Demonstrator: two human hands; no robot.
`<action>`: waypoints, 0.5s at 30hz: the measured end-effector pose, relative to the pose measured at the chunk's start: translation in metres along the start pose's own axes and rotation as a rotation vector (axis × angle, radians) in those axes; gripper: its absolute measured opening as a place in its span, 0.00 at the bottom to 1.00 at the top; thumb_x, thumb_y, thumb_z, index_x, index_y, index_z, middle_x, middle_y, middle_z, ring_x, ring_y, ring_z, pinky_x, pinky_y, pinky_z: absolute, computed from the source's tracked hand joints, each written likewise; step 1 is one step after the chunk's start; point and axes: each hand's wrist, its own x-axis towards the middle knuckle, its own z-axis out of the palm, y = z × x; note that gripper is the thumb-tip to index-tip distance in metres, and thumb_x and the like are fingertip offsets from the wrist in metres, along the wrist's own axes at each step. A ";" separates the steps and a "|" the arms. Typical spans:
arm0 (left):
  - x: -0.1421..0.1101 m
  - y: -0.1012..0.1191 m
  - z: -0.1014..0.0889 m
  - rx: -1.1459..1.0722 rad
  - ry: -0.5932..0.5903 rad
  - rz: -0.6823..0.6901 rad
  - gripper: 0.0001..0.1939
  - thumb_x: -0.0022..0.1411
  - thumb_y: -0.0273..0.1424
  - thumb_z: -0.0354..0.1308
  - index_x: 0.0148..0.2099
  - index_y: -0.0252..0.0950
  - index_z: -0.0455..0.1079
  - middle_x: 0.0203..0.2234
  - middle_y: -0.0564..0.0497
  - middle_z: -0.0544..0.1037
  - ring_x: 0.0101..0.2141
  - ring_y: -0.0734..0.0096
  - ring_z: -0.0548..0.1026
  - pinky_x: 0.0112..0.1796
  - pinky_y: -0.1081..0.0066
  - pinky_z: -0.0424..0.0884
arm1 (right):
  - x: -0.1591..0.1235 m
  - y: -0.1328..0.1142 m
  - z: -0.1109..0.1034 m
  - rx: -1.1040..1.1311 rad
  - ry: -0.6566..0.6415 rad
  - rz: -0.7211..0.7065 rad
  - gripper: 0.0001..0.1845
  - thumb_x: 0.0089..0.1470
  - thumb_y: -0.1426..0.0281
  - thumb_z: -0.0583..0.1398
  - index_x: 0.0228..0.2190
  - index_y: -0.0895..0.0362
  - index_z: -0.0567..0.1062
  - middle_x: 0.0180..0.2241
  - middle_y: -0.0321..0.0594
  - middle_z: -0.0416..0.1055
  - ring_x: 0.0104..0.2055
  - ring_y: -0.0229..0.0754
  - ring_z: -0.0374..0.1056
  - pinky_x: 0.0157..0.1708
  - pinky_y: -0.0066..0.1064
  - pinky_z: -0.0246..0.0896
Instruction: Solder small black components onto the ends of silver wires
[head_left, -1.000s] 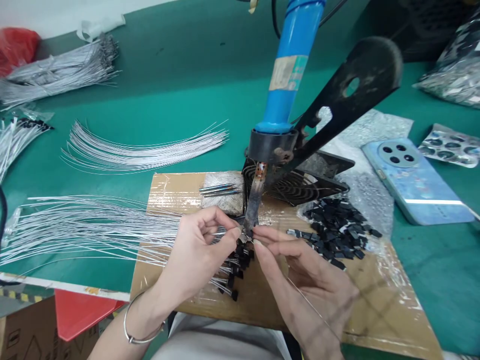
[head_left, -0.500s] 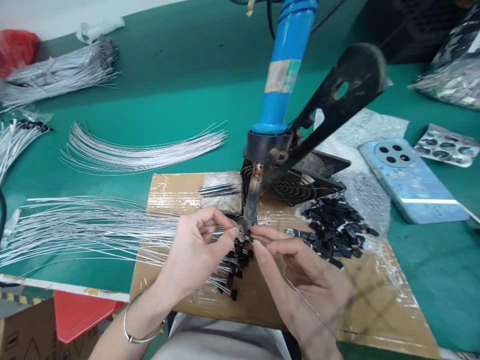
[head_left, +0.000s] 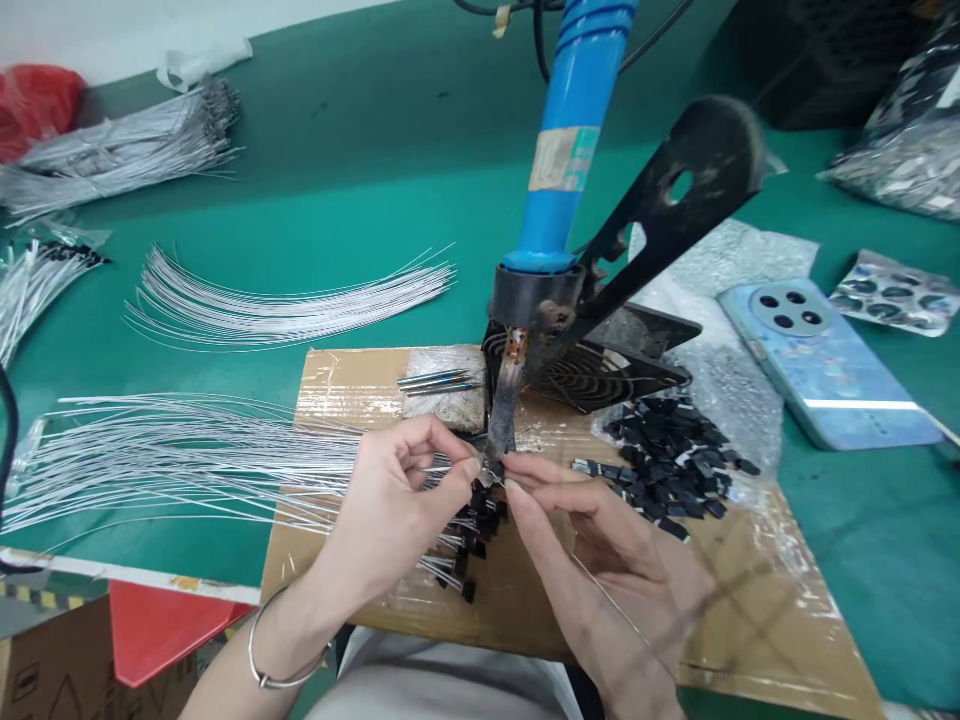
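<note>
- Thin silver wire [head_left: 600,586] slants from beside the tip of the blue-handled soldering iron [head_left: 559,210] back toward the person, pinched by the bare right hand [head_left: 619,555].
- Bare left hand [head_left: 397,510], fingertips together, left of that tip; its contents can't be told.

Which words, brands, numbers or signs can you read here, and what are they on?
No text can be read for certain.
Sticker on the blue tool: marks too blurred to read.
Brown carton, lower left: dark printed symbols, no readable words.
Phone: faint marks on its back, too small to make out.
</note>
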 end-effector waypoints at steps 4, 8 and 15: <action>-0.001 0.001 0.000 -0.005 0.001 -0.012 0.06 0.58 0.31 0.62 0.29 0.36 0.70 0.21 0.54 0.68 0.23 0.73 0.62 0.25 0.71 0.57 | 0.000 -0.002 0.000 0.014 0.017 0.013 0.06 0.53 0.74 0.67 0.27 0.53 0.78 0.38 0.40 0.82 0.41 0.45 0.79 0.45 0.35 0.74; -0.001 0.001 0.000 0.005 0.012 -0.005 0.06 0.58 0.31 0.62 0.29 0.36 0.70 0.20 0.55 0.66 0.23 0.74 0.60 0.25 0.71 0.55 | 0.000 -0.004 0.000 0.023 0.007 0.023 0.06 0.53 0.75 0.66 0.27 0.53 0.77 0.39 0.40 0.82 0.41 0.43 0.79 0.45 0.32 0.73; -0.001 0.000 -0.001 0.007 0.007 -0.007 0.06 0.59 0.31 0.62 0.30 0.36 0.71 0.22 0.54 0.69 0.23 0.74 0.62 0.25 0.72 0.57 | -0.001 -0.005 -0.002 0.001 -0.015 0.024 0.06 0.53 0.76 0.66 0.27 0.54 0.77 0.40 0.41 0.82 0.41 0.43 0.79 0.45 0.33 0.74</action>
